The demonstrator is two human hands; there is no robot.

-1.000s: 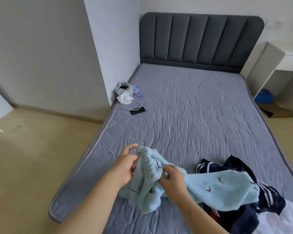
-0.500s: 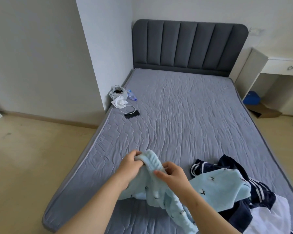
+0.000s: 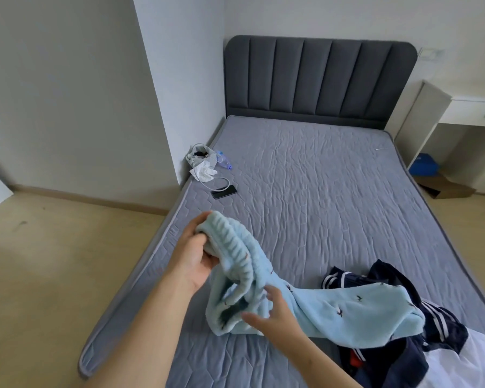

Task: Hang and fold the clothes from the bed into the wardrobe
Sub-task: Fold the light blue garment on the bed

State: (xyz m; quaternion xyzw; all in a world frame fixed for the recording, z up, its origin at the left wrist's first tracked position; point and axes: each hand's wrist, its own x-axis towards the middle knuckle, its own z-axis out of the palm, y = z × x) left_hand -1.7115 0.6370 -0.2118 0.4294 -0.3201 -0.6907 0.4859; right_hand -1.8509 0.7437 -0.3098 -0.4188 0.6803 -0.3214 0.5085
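The left hand [image 3: 192, 257] gripped the ribbed band of the light blue fleece garment [image 3: 359, 312], palm facing the camera, and held it raised above the bed [image 3: 319, 191]. The right hand [image 3: 276, 317] lay lower on the garment's opening, fingers spread and fairly straight, pinching nothing. The rest of the garment trailed right over a pile of navy and white clothes [image 3: 398, 357] near the bed's front corner.
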